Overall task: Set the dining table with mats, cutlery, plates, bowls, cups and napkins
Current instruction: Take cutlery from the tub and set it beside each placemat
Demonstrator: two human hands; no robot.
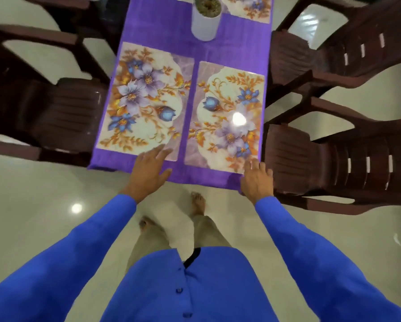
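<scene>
- The counter (194, 49) is long and narrow, covered by a purple cloth that hangs a little over the near edge.
- Two flowered mats lie side by side at the near end: the left mat (146, 98) and the right mat (227, 115), with a strip of purple cloth between them. The left one sits slightly farther from the near edge than the right one.
- A third mat (250, 8) shows partly at the top, on the right half of the counter.
- A white pot (205, 22) holding dried plant matter stands on the cloth near the middle, beyond the two near mats.
- The left hand (150, 168) lies flat, its grip apart with fingers straight; the fingertips touch the near corner of the left mat.
- The right hand (257, 177) is at the near right corner of the counter, fingers spread and relaxed, fingertips on the near edge of the right mat.
- Both arms wear blue sleeves.
- Dark brown plastic chairs stand on both sides, one at the left (46, 112) and one at the right (329, 163), with more behind them.
- The floor (44, 205) is pale glossy tile showing lamp glare; a glare spot also sits on the right mat.
</scene>
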